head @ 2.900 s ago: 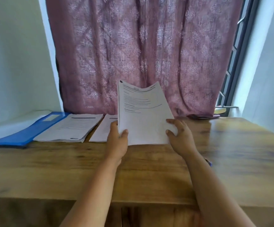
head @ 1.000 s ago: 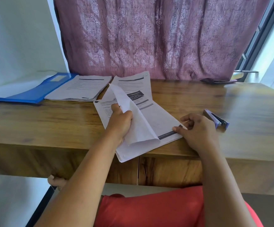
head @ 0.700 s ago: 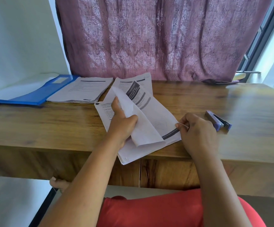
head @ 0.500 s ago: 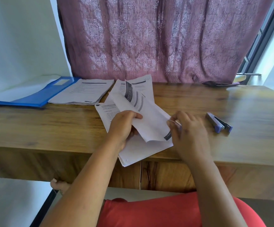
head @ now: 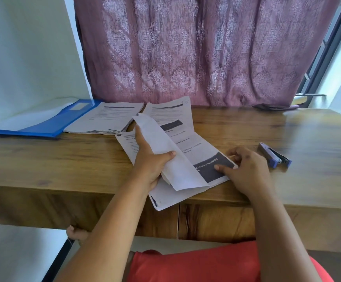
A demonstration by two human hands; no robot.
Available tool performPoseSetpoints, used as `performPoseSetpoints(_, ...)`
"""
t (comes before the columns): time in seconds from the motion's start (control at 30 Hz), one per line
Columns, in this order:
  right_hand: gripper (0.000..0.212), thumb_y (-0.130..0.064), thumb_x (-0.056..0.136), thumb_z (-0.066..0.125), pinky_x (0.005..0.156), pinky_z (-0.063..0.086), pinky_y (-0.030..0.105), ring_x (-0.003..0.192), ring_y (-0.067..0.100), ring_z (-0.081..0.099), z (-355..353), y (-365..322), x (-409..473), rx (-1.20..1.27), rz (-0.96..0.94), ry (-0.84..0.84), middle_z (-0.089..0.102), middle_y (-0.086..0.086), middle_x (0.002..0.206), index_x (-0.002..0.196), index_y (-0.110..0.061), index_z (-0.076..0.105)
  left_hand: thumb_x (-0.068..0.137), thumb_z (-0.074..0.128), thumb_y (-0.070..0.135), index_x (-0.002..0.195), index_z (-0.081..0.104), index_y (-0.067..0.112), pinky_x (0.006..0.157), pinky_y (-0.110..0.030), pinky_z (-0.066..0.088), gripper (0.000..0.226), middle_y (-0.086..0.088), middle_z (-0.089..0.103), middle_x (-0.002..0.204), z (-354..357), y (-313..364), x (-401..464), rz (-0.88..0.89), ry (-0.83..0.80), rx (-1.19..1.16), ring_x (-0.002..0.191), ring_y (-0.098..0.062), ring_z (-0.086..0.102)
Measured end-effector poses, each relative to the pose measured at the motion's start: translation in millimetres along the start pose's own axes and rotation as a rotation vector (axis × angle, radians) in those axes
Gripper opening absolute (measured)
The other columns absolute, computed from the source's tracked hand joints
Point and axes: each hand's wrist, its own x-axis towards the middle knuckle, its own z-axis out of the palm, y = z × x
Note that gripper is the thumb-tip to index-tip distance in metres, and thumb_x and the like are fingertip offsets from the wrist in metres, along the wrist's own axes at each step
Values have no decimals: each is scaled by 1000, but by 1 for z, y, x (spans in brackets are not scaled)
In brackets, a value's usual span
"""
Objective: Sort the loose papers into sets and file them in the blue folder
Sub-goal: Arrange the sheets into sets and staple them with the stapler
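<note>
Since half a second ago the right hand [head: 247,169] has dropped from pinching the lifted page to lying on the stack [head: 185,159], and the dark banner at that page's lower right, then curled out of sight, now shows flat. Its thumb and forefinger rest fairly straight on the banner's corner, gripping nothing, most likely to pin the sheet while the next one is read. The left hand [head: 151,161] grips the turned-back top sheets [head: 165,151], thumb curled over their face and fingers behind, holding them up off the stack so the page beneath can be checked. This stack lies skewed at the tabletop's near edge, one corner overhanging it; its pages are white print with grey-black bars, slightly curled. Two sorted sets sit towards the far edge: a thick one [head: 108,119] whose left edge overlaps the open folder [head: 41,129] at the far left corner, and a thinner one [head: 169,112] just beside it, partly under the stack. A stapler [head: 274,155] waits near the right hand, probably to bind each set. Sorting seems midway; nothing is filed yet.
</note>
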Motion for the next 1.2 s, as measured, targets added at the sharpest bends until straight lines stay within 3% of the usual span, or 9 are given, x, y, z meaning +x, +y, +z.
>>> performPoseSetpoints(0.17,10,-24,83,74,52,29,15,65,7,46,3,-6,-4,-123,-56,127,59,-7,74,90,-21,69,88,67,2,116,64,32,88,-43,56,41,1,58,118,3,-1,1,-33,-43,120,102,-22,59)
performPoseSetpoints(0.27,1,-20,87,69,51,34,18,64,7,51,5,-19,-16,-77,-309,127,61,-8,73,87,-20,68,90,68,15,103,72,18,83,-38,58,13,-3,65,107,4,3,-1,-85,-21,63,99,-24,64)
performPoseSetpoints(0.4,5,-23,88,70,71,52,28,88,7,64,19,-37,-36,172,-534,-235,69,-12,91,92,-25,70,77,73,54,91,65,12,74,-34,56,46,-8,73,92,4,7,-1,-105,-15,53,89,-26,70)
performPoseSetpoints(0.47,10,-33,90,67,75,53,29,89,4,64,18,-38,-36,251,-486,-348,70,-11,88,93,-26,72,85,74,27,117,56,19,81,-37,57,37,-2,69,108,3,5,-1,-57,-1,101,99,-23,67)
performPoseSetpoints(0.53,28,-48,90,59,74,53,29,84,5,66,10,-36,-30,443,-351,-394,72,-7,84,93,-24,74,87,68,5,142,28,28,85,-39,55,72,1,55,122,1,3,-2,-34,-13,122,106,-19,58)
performPoseSetpoints(0.63,48,-59,90,46,73,55,37,82,20,68,2,-21,-11,444,-174,-119,73,1,85,95,-19,72,90,63,0,149,-5,45,85,-37,53,101,5,44,127,-1,5,-2,-46,-19,106,108,-16,53)
performPoseSetpoints(0.73,27,-39,91,60,73,44,29,87,18,57,-2,2,3,-121,-31,33,68,5,101,103,-17,69,96,53,0,143,16,52,87,-38,54,79,6,45,126,0,7,-5,-51,-80,124,106,-16,54)
performPoseSetpoints(0.87,44,-41,74,81,65,42,23,83,13,58,-5,8,0,-99,58,-55,64,-3,88,108,-18,66,97,43,0,112,65,29,75,-32,53,39,0,55,118,0,8,-6,-58,-17,68,100,-20,57)
performPoseSetpoints(1.2,16,-19,80,76,55,35,20,71,8,50,1,-4,-7,-104,-51,36,58,-8,78,83,-26,62,94,45,-5,92,75,17,77,-30,53,37,-2,64,112,0,7,-4,-79,20,16,101,-21,60)
